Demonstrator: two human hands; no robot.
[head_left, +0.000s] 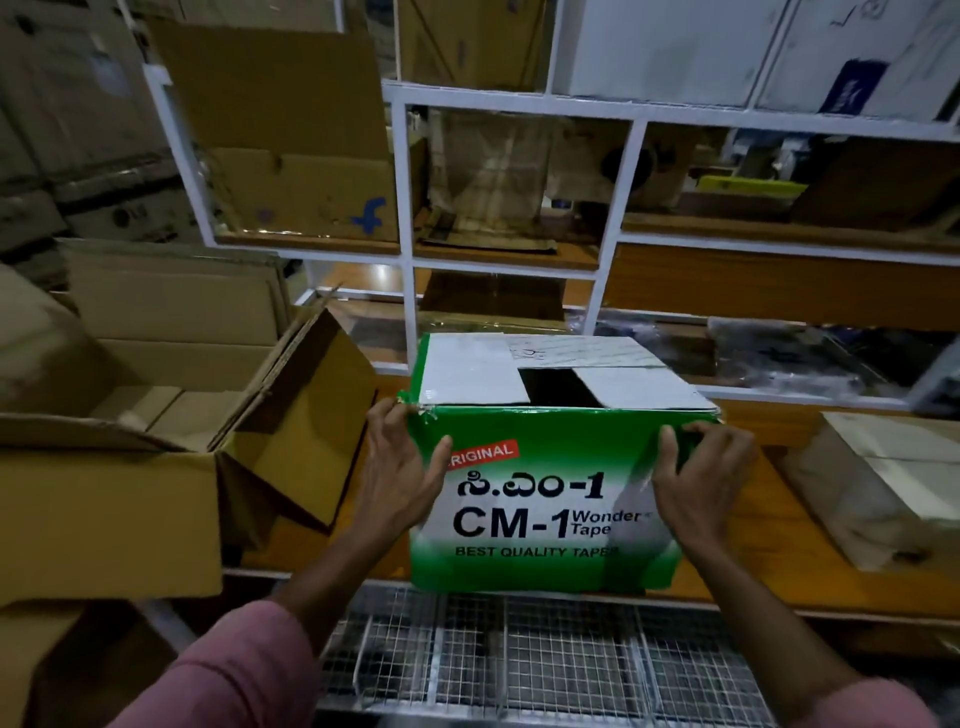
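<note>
A green and white carton (545, 519) printed "CM-1 Wonder Tape" stands on a wooden counter (769, 566) in front of me. Its white top flaps lie nearly closed, leaving a dark gap in the middle. My left hand (400, 467) grips the carton's left front corner, thumb on the front face and fingers round the side. My right hand (701, 478) grips the right front corner the same way, fingers curled over the upper edge.
A large open brown carton (130, 467) stands to the left, one flap hanging beside the green carton. A paper-wrapped package (883, 488) lies on the counter at right. White shelving (613, 218) with boxes rises behind. Wire mesh (545, 660) lies below the counter edge.
</note>
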